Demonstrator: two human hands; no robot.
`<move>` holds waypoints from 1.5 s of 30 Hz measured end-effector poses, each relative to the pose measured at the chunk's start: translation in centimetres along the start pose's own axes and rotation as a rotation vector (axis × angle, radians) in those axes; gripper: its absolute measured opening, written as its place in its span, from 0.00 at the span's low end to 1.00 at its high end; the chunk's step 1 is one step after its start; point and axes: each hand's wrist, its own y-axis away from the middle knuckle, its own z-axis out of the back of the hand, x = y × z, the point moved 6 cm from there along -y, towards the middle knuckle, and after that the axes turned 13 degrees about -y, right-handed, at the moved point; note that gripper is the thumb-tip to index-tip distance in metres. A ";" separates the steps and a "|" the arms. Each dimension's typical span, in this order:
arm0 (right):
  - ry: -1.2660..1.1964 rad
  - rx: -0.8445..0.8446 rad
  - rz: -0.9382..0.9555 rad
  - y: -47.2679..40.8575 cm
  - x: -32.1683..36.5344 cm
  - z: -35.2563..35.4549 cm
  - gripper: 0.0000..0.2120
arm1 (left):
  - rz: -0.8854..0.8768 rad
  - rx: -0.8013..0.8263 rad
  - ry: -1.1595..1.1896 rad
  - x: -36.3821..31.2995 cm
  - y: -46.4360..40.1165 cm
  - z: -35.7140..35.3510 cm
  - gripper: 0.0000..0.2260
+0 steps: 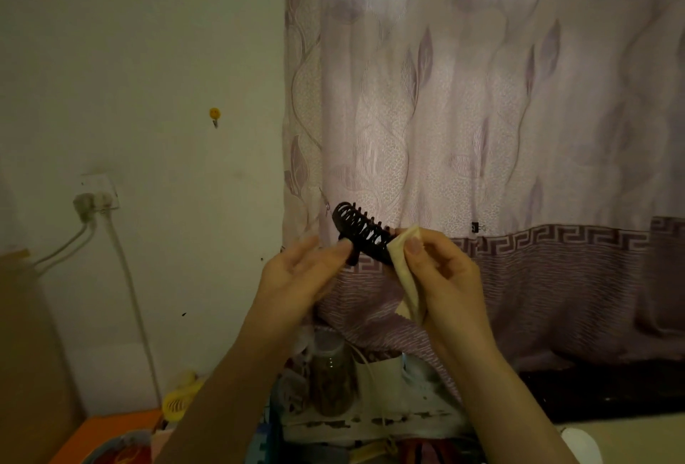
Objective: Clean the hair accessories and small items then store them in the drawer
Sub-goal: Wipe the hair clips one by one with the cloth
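Note:
A dark brown claw hair clip (pixel 361 232) with curved teeth is held up in front of the curtain. My left hand (pixel 300 278) pinches its lower left end between thumb and fingers. My right hand (pixel 441 278) grips a pale yellow cloth (pixel 406 278) and presses it with the thumb against the clip's right end. The cloth hangs down below my right palm. No drawer shows in the head view.
A patterned mauve curtain (pixel 482 130) hangs behind the hands. Below them stand a clear jar (pixel 331 378) and cluttered small items. A wall socket (pixel 98 196) with white cables is at the left, a yellow object (pixel 181 397) and an orange surface (pixel 107 434) lower left.

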 end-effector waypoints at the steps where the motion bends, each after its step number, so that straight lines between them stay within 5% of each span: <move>1: 0.023 0.007 0.009 0.4 -0.2 -0.1 0.10 | 0.041 0.069 0.097 0.2 0.1 -0.5 0.31; 5: 0.056 0.076 0.010 1.7 -0.8 -0.6 0.07 | 0.065 0.073 0.241 0.9 -0.1 -0.9 0.20; 26: 0.090 0.098 -0.017 -0.9 -0.8 -1.7 0.04 | 0.027 0.123 0.103 1.9 0.2 -1.5 0.23; 35: 0.282 0.178 -0.039 0.1 -2.4 -1.2 0.20 | -0.004 0.031 0.187 1.2 0.4 -0.8 0.25; 45: 0.297 0.062 0.159 -2.0 0.6 -1.9 0.05 | -0.084 0.107 0.145 -0.7 -0.3 -2.0 0.20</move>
